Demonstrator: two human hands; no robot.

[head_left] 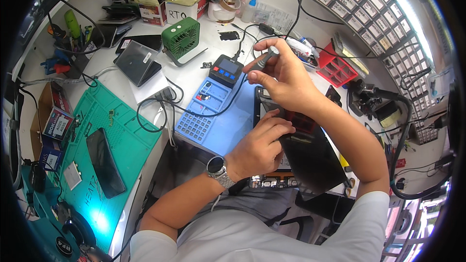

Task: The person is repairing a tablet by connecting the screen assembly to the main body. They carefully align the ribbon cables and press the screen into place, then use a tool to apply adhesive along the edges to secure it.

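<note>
My right hand (286, 80) is raised over the bench, its fingers closed round a grey ribbed cylindrical handle (264, 60); its working end is hard to see. Below it lies an open tablet-like device (260, 98) with a dark frame, on a blue work mat (230, 133). A glossy black panel (310, 162) leans from the device toward my lap. At the panel's left edge, my left hand (259, 148) curls its fingers over it; the thumb is mostly hidden. A small black unit (226, 70) with a screen and coloured buttons stands at the mat's far end.
Left of me, a phone (105, 162) rests on a green mat (128, 111). A green fan (181, 39) stands farther back, beside a clear case (137, 62). Black cables (194, 114) loop across the bench. A red organiser (337, 65) and labelled drawers (369, 9) occupy the right.
</note>
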